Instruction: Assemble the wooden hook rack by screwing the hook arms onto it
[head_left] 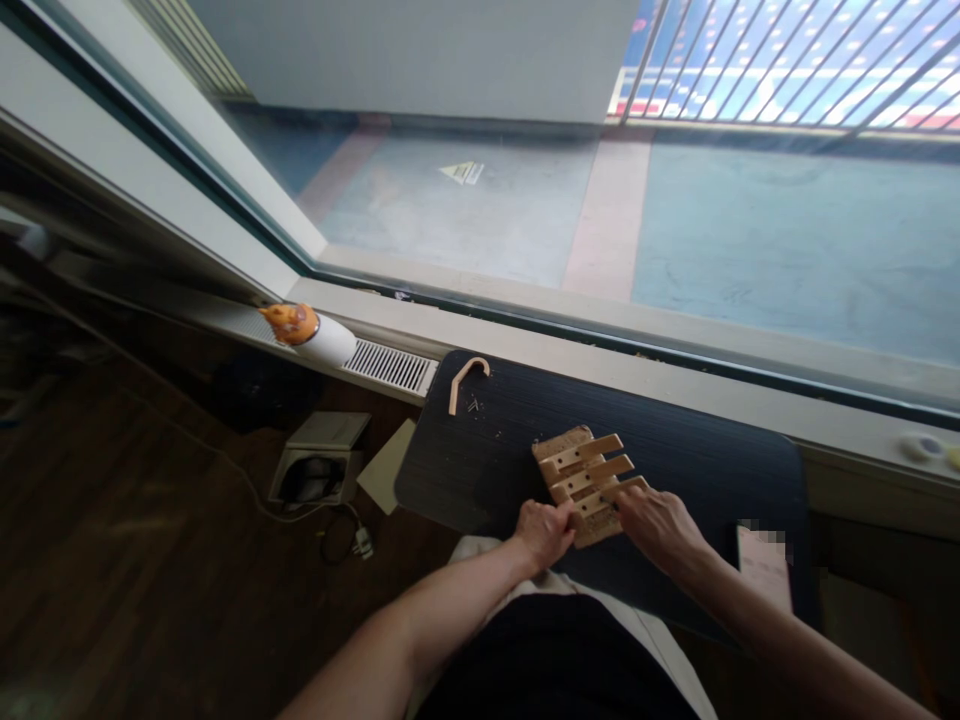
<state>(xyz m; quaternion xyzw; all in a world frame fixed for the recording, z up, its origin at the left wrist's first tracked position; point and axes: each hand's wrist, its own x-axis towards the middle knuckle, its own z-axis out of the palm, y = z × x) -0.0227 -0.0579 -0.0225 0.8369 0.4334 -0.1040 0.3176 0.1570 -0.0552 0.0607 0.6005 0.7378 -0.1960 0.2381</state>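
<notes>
A rough-edged wooden board (598, 526) lies tilted on the dark table, low in the head view. Several pale wooden strips (592, 452) with dark holes or screw heads cross it, their ends sticking out past its right side. My left hand (544, 532) is closed on the board's lower left edge. Over the right end of the lowest strip, my right hand (658, 520) is closed with its fingers bent. A small dark tip shows by those fingers, but what they hold is hidden. A cane-shaped wooden hook (455, 390) lies apart at the table's far left corner.
The black table (720, 470) stands against the window sill (525, 345). A pale phone-like slab (765, 570) is at its right end. Small bits lie near the hook. To the left are an orange-and-white figure (326, 340), an open box (319, 460) and a cable plug (363, 542).
</notes>
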